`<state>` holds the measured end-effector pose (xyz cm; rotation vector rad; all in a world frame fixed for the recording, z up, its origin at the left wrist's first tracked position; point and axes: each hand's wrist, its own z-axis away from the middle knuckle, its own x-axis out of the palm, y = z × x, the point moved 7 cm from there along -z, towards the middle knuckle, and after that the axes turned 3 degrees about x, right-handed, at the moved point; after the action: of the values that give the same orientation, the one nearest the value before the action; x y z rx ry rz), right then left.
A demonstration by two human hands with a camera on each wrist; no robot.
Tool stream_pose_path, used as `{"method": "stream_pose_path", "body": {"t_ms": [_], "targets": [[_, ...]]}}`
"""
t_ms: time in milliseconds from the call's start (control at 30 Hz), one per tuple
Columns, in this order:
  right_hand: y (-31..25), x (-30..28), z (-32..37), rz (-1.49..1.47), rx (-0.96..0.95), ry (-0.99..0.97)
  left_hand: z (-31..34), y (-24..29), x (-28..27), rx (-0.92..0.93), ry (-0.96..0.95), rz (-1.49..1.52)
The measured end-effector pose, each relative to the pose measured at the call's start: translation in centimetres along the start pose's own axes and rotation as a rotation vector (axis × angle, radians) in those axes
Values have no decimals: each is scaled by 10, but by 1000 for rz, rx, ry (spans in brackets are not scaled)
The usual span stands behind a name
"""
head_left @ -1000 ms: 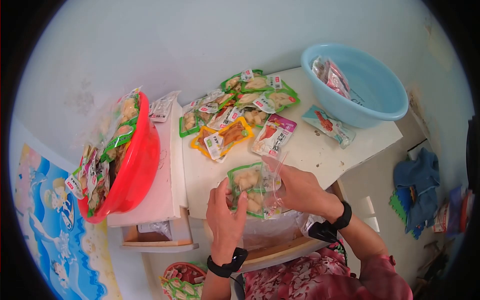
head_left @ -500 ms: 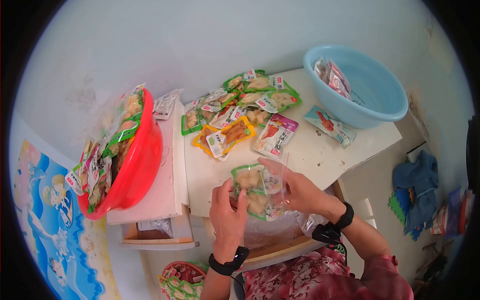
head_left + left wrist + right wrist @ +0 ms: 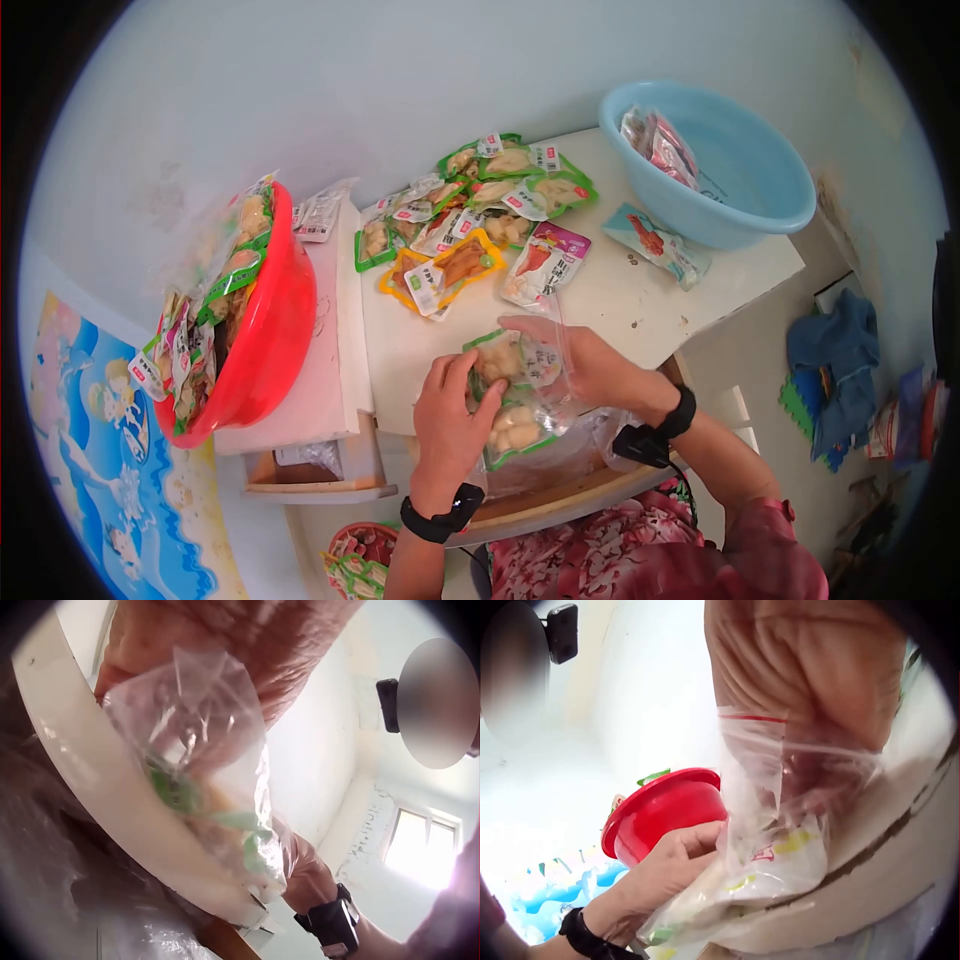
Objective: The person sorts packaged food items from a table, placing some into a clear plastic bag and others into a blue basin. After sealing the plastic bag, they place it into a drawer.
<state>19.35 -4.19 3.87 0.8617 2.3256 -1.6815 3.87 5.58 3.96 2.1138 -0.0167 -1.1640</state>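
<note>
Two green-edged food packets (image 3: 516, 428) lie inside a clear zip bag (image 3: 555, 385), over the table's front edge. My left hand (image 3: 452, 420) grips the bag's left side, thumb on top of the packets. On the right, my right hand (image 3: 610, 372) holds the bag's mouth end, its fingers partly behind the clear plastic. The right wrist view shows the bag's red seal strip (image 3: 754, 718) against the right palm. In the left wrist view the clear plastic (image 3: 195, 712) stands up beside the left palm.
Packets in green, yellow (image 3: 468, 262) and purple (image 3: 548, 262) lie behind the hands. A red basin (image 3: 285, 320) full of packets stands left, a blue basin (image 3: 745, 160) back right, with a teal packet (image 3: 655, 245) beside it. An open drawer (image 3: 560, 508) is below.
The bag with its packets has tilted, its lower end moving nearer the body. My left hand has shifted slightly left and down, and my right hand still holds the bag.
</note>
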Motion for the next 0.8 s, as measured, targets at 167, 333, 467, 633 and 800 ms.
{"method": "stream_pose_path", "body": {"t_ms": [167,333,467,633,800], "targets": [[4,-7,12,-52,191,83,3,3,-5,15,30,-9],[9,-54,41,-64,362,282,14,10,-6,65,114,-108],[4,-60,50,26,475,383,18,53,-6,222,41,-232],[-15,-30,30,660,302,291,25,63,19,239,-121,-244],[5,-40,34,717,467,314,33,51,20,216,-66,-191]]}}
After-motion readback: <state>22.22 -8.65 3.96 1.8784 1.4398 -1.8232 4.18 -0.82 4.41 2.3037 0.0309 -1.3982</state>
